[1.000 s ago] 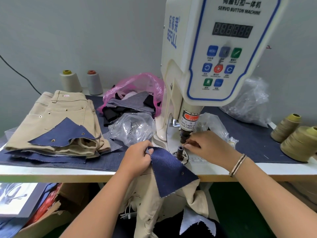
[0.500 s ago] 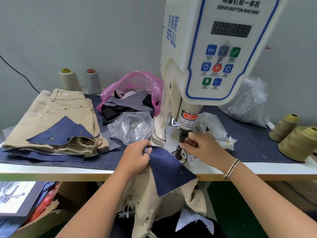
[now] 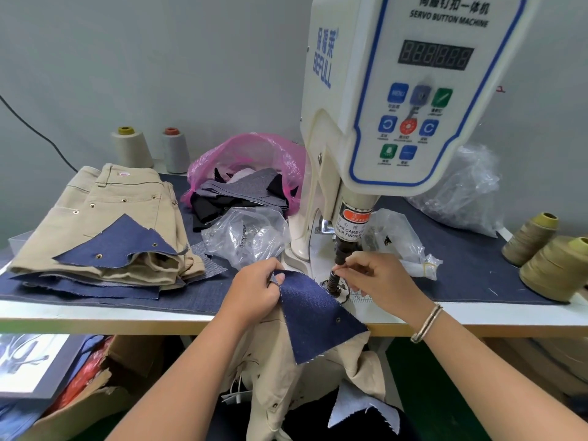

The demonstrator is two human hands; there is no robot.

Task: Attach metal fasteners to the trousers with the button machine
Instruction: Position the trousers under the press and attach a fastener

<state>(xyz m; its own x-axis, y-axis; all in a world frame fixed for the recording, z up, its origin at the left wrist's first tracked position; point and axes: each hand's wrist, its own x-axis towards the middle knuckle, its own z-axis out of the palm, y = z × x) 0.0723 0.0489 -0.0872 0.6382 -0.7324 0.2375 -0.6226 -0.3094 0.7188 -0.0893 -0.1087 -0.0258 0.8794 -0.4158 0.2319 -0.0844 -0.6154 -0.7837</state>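
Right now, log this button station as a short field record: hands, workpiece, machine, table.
left hand: pinches the top corner of the blue denim patch
right hand: fingertips pinched at the lower die post; any fastener in them is too small to see
trousers in work: beige, hanging off the table's front edge under the patch
button machine: punch raised above the die, display dark
table: folded beige trousers at left, thread cones at right

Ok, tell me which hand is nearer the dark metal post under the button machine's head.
Right. The right hand pinches at the top of the dark metal post; the left hand is off to its left, holding the blue denim patch.
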